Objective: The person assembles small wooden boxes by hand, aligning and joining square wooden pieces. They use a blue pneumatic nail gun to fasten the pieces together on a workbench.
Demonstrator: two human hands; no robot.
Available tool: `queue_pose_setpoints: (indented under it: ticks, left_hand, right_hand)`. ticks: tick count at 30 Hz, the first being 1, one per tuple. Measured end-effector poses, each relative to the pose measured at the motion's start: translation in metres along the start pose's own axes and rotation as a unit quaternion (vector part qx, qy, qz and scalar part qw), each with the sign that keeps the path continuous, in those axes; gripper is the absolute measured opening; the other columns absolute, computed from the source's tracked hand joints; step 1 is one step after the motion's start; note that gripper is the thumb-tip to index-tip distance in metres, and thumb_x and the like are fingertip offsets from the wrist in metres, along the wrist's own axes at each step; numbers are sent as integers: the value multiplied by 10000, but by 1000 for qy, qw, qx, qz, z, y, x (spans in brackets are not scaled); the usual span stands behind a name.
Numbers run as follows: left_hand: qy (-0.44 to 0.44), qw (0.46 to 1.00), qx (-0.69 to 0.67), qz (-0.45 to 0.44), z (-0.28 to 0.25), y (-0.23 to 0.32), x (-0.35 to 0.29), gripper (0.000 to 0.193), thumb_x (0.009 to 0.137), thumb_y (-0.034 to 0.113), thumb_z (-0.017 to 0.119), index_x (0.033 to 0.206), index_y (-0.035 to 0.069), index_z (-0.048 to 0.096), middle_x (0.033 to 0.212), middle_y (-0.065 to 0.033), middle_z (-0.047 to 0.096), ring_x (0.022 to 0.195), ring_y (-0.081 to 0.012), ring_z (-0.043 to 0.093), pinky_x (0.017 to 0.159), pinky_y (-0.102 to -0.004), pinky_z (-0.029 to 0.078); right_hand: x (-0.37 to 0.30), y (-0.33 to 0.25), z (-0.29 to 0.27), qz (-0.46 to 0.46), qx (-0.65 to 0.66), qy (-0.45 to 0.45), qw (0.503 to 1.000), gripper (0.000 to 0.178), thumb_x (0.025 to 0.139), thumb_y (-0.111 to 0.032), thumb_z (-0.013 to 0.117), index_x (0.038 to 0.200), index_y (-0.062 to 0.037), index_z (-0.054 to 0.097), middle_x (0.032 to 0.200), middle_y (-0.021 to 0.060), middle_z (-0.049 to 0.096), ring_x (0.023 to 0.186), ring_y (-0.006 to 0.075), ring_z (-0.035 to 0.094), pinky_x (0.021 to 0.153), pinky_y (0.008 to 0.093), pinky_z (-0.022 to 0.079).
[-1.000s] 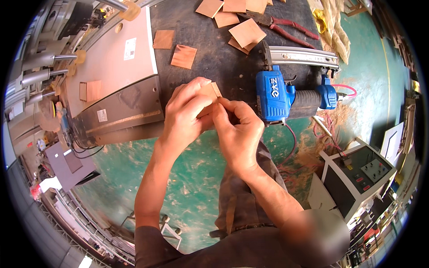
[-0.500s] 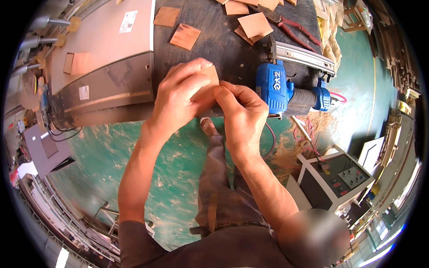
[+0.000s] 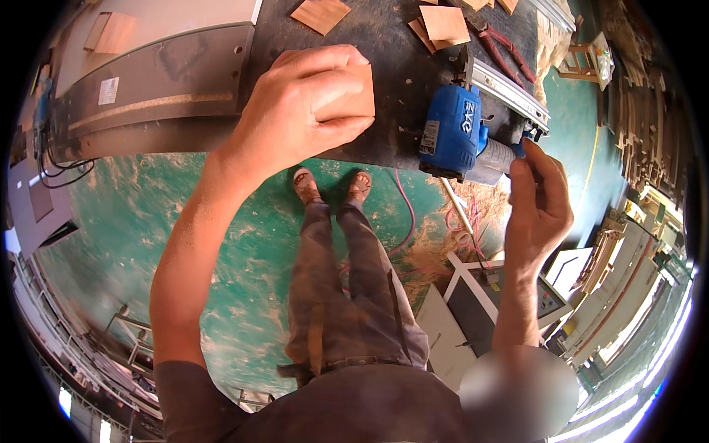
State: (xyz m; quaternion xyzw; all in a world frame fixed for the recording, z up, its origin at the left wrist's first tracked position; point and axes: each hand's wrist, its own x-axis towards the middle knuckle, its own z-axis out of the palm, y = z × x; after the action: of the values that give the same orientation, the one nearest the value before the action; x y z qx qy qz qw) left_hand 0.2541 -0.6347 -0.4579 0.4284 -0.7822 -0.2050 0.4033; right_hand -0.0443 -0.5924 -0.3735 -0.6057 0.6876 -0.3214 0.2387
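My left hand (image 3: 292,111) is closed round a thin, square piece of wood (image 3: 357,96), held above the front edge of the dark workbench. Thumb and fingers pinch it from the left side. To the right, a blue nail gun (image 3: 452,131) lies on the bench with its grey grip and silver magazine towards the right. My right hand (image 3: 541,188) is at the rear end of the gun's grip, thumb and forefinger apart and the other fingers bent. Whether its fingertips touch the gun, I cannot tell.
More wooden squares (image 3: 444,24) lie at the back of the bench (image 3: 395,88), beside red-handled pincers (image 3: 505,53). A long brown panel (image 3: 159,81) stands at the left. A pink hose (image 3: 405,214) hangs to the green floor, and a grey-white machine cabinet (image 3: 473,295) stands lower right.
My right hand has let go of the wooden square and moved right to the nail gun's grip end. My left hand still holds the square. The view has shifted.
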Motion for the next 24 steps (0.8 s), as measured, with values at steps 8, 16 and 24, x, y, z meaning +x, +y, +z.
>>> queue_pose_setpoints:
  ticks: [8,16,24]
  left_hand:
    - [-14,1000,6,-2,-1,-1,0,384,666,48,921,971,7,692,1259,-120,693,1084,-302,699,902,-385,586]
    - [-39,999,29,-17,-4,1,1,341,687,80,891,963,20,699,1260,-109,697,1061,-292,704,901,-366,576]
    - [-18,997,-57,-42,5,-3,-3,236,715,73,831,906,31,700,1146,-132,698,1011,-315,686,830,-399,546]
  right_hand:
    - [21,17,-8,-232,-260,-231,909,920,687,-40,888,1512,-91,485,1289,184,589,1123,359,592,973,470,510]
    - [40,47,19,-203,-218,-226,927,937,708,158,700,1558,-144,449,1152,204,690,1041,361,721,913,430,591]
    - [67,-5,-43,-49,-10,-209,977,545,815,-32,833,1320,-17,626,1151,127,719,1033,210,704,913,346,574]
